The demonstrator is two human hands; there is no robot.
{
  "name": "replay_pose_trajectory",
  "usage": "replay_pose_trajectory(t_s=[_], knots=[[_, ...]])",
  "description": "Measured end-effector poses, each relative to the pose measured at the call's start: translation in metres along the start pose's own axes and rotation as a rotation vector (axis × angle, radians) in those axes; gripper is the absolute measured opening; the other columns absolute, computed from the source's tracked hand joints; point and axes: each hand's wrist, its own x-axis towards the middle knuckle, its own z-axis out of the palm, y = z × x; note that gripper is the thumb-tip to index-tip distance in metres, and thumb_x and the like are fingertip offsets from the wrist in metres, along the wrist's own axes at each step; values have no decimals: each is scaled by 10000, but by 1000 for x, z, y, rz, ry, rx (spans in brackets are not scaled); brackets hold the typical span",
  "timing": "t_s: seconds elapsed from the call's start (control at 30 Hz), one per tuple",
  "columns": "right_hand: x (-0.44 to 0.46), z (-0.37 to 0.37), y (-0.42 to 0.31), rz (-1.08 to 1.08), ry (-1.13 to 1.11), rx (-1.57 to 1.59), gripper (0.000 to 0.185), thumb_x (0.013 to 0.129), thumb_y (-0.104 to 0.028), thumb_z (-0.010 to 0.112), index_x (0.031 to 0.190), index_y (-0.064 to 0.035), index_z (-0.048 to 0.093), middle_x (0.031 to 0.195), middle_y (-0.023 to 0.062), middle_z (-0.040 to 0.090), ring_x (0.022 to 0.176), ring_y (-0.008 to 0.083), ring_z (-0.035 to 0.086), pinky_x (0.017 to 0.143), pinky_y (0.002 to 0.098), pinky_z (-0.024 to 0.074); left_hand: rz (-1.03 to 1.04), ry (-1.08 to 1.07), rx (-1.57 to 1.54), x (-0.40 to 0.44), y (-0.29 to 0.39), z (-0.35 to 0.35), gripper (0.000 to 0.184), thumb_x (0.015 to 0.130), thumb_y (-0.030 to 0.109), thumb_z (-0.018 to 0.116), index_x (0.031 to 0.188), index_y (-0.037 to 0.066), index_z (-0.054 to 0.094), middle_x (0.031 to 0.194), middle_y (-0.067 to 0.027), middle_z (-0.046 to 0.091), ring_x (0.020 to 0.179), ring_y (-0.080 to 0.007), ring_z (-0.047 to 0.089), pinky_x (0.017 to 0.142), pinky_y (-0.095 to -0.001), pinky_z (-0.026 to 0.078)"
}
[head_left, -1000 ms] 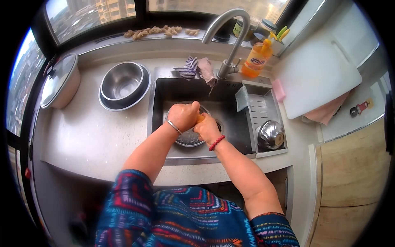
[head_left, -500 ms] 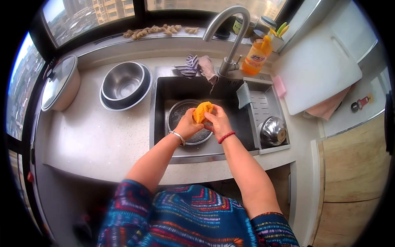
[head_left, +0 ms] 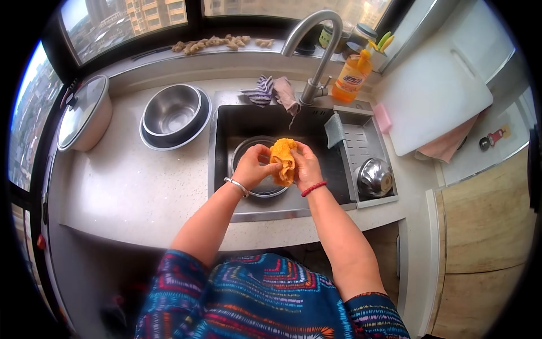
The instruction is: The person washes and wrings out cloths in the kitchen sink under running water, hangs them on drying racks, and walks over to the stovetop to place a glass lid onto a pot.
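An orange-yellow cloth (head_left: 284, 161), bunched up with a fold hanging down, is held over the sink (head_left: 226, 127). My left hand (head_left: 254, 168) grips its left side, thumb across the front. On the other side, my right hand (head_left: 306, 165) has its fingers closed round the cloth. Below the hands, a round metal basin (head_left: 241, 151) rests in the sink, partly hidden by them. The silver faucet (head_left: 314, 62) arches over the back of the sink, and no water shows at its spout.
Nested metal bowls (head_left: 171, 113) and a lidded pot (head_left: 84, 116) stand on the left. A metal bowl (head_left: 375, 176) lies tilted in the side rack (head_left: 361, 135). An orange detergent bottle (head_left: 353, 76), striped rag (head_left: 261, 90), pink sponge (head_left: 382, 117) and white cutting board (head_left: 437, 96) surround the sink.
The cloth has gone from a compact wad to a looser, longer bunch hanging lower. My hands have moved slightly apart, the left one shifting left.
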Motion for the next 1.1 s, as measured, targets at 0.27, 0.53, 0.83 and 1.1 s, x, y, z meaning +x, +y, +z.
replay_pose_trajectory(t_s=[0.27, 0.53, 0.83, 1.1], knots=[[-11, 4, -3, -68, -67, -439, 377, 840, -198, 560, 1162, -46, 439, 918, 91, 569, 839, 117, 539, 736, 230, 432, 20, 126, 0, 2, -2, -2, 195, 676, -15, 580, 863, 23, 544, 724, -14, 536, 648, -88, 517, 583, -209, 433], [-28, 26, -9, -75, -342, -784, 517, 820, -259, 558, 1264, -65, 379, 1246, 148, 402, 1141, 212, 408, 956, 292, 312, -45, 105, -144, 4, 4, -12, 116, 661, -29, 545, 749, 33, 502, 656, -12, 507, 568, -90, 491, 514, -212, 422], [-37, 31, -35, 88, -317, -500, 264, 865, -154, 460, 1030, 40, 532, 967, 69, 577, 830, 143, 562, 768, 253, 435, -113, 97, -293, 7, 5, -32, 115, 725, -25, 402, 737, 58, 482, 627, -17, 482, 467, -110, 476, 329, -240, 385], [-49, 37, -53, 204, -243, 279, 304, 896, -210, 401, 1112, -6, 468, 1058, 103, 541, 970, 212, 535, 852, 341, 427, -259, 222, -472, 1, 1, -48, 248, 857, 343, 478, 886, 97, 469, 700, -19, 532, 531, -101, 511, 409, -210, 402]])
